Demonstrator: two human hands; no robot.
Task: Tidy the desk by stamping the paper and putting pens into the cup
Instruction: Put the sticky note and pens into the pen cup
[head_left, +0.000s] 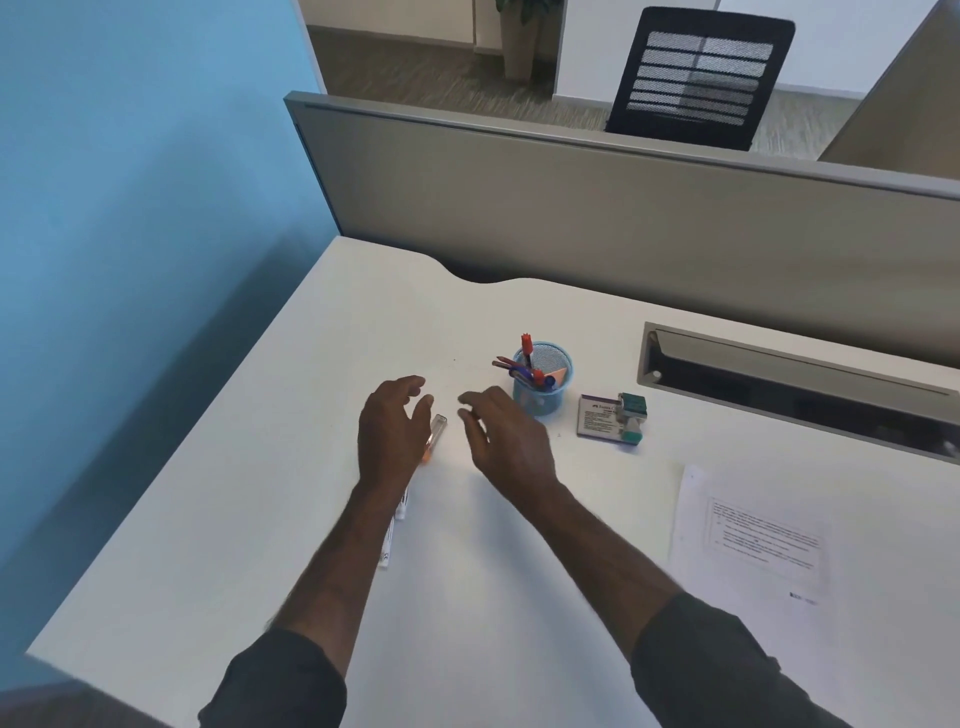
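Observation:
A blue mesh cup (543, 387) stands mid-desk with several pens sticking out of it. To its right a green stamp (632, 420) rests on a purple ink pad box (597, 418). A printed paper (753, 535) lies at the right. An orange pen (435, 435) lies on the desk just right of my left hand (389, 431), which hovers over it with fingers apart. A white marker (392, 530) lies partly hidden under my left forearm. My right hand (506, 439) floats open left of the cup, holding nothing.
The white desk (260, 519) ends at a grey partition (571, 208) at the back and a blue wall (130, 208) on the left. A cable tray slot (789, 379) is sunk into the desk at the right. A black chair (701, 78) stands beyond the partition.

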